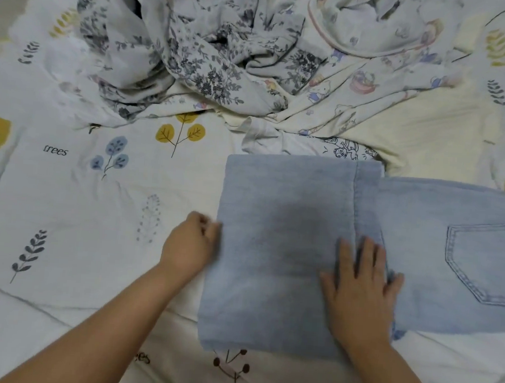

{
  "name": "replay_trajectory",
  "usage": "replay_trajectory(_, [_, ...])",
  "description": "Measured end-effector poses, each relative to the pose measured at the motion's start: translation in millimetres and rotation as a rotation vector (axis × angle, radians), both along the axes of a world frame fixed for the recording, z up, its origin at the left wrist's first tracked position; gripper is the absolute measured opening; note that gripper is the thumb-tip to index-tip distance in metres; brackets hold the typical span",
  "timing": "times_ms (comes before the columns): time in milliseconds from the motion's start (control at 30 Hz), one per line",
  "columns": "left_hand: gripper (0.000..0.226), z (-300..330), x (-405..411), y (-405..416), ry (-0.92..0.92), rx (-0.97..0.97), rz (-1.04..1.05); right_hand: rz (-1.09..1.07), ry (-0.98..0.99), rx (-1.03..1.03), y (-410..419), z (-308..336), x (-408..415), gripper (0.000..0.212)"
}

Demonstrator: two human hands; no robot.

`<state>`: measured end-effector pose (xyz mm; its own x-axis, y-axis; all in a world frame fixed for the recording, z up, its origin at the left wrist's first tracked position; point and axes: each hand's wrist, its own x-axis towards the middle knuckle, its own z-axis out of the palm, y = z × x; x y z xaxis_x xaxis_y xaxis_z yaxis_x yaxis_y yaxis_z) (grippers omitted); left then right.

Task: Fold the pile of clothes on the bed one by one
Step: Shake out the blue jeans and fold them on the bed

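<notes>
One fold made: jeans [361, 243] lie on the bed [65, 208], legs doubled over. Left hand [192, 244] pinches the fold edge, fingers curled; right hand [359, 285] presses flat, fingers spread. Advice: square edges, smooth outward, then fold toward the pocket [485, 261]. Unfolded pile [195, 52] lies beyond.

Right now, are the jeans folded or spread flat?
Partly folded. The jeans have the legs doubled over toward the pocket; the right hand presses them and the left hand grips the fold.
</notes>
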<state>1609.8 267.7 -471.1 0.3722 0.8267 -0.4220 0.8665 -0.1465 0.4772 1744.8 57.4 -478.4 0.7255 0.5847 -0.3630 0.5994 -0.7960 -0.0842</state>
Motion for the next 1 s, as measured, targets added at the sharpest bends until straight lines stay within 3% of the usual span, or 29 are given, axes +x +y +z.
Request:
replay_trajectory(100, [0.044,-12.0,37.7,21.8,-0.001,-0.082,0.043,-0.030,0.057,-0.121,-17.7,-18.7,6.8,0.068])
replay_trajectory(233, [0.035,-25.8,59.5,24.8,-0.117,-0.130,0.104,-0.238,0.030,0.199,-12.4,-12.1,17.6,0.061])
replay_trajectory(333, [0.018,-27.5,61.7,15.2,-0.192,0.082,0.069,-0.473,0.116,0.384,-6.8,-5.4,35.4,0.051])
replay_trajectory(433, [0.021,-25.7,62.8,6.1,-0.227,0.273,0.064,-0.463,0.151,0.448,-5.2,-2.8,49.2,0.044])
replay_trajectory(533, [0.022,-24.0,67.2,-5.5,-0.126,0.302,0.087,-0.461,0.069,0.426,-7.6,-2.1,54.2,0.046])
replay_trajectory(633, [0.060,-26.6,63.2,-23.7,-0.062,0.441,-0.157,-0.339,-0.086,0.263,-10.2,-6.5,43.6,0.057])
replay_trajectory(700, [0.067,-30.8,55.5,-36.1,0.054,0.420,-0.456,-0.180,-0.144,0.255,-14.7,-13.3,33.1,0.065])
replay_trajectory(767, [0.071,-40.7,48.2,-40.9,0.203,0.313,-0.643,-0.046,-0.036,0.100,-23.5,-22.1,26.8,0.069])
replay_trajectory(900, [0.073,-47.0,53.5,-40.6,0.320,0.253,-0.653,-0.038,0.062,0.085,-33.1,-32.6,34.7,0.064])
replay_trajectory(1000, [0.089,-36.9,65.0,-57.9,0.238,0.270,-0.623,-0.116,0.104,0.255,-40.2,-14.6,45.1,0.055])
